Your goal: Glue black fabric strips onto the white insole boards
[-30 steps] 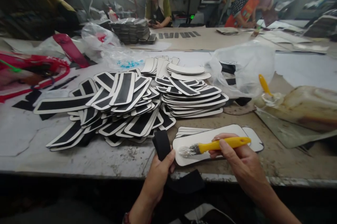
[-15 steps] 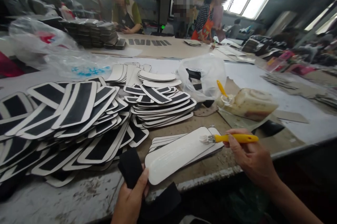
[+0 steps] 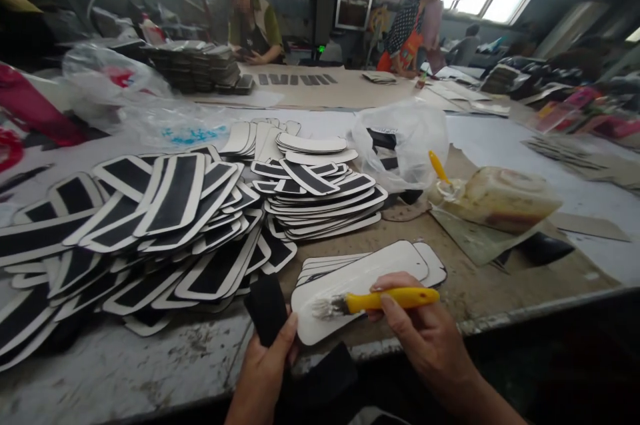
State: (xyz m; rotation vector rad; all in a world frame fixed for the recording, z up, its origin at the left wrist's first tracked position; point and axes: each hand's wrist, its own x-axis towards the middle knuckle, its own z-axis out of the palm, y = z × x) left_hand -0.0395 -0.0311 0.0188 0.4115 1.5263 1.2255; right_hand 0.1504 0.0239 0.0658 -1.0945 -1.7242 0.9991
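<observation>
My left hand (image 3: 265, 365) is closed on a black strip (image 3: 269, 308), its fingertips at the near left end of the top white panel (image 3: 370, 278). That panel lies slanted over several more white panels at the table's front edge. In my right hand (image 3: 425, 338) is a yellow-handled brush (image 3: 390, 298), held sideways with its bristles on the panel's left part. The panel's surface looks wet and glossy. Part of the panel is hidden behind my right hand.
Piles of black-and-white panels (image 3: 170, 198) cover the left. Behind are a plastic bag (image 3: 405, 138) and blank white panels (image 3: 313, 143). A glue-stained container (image 3: 510, 195) with another yellow handle (image 3: 439, 165) stands right. People work at a far table (image 3: 300, 95).
My right hand has moved the brush left and down along the panel, from its right end to its left part. The whole view has shifted slightly, with the table things now farther right.
</observation>
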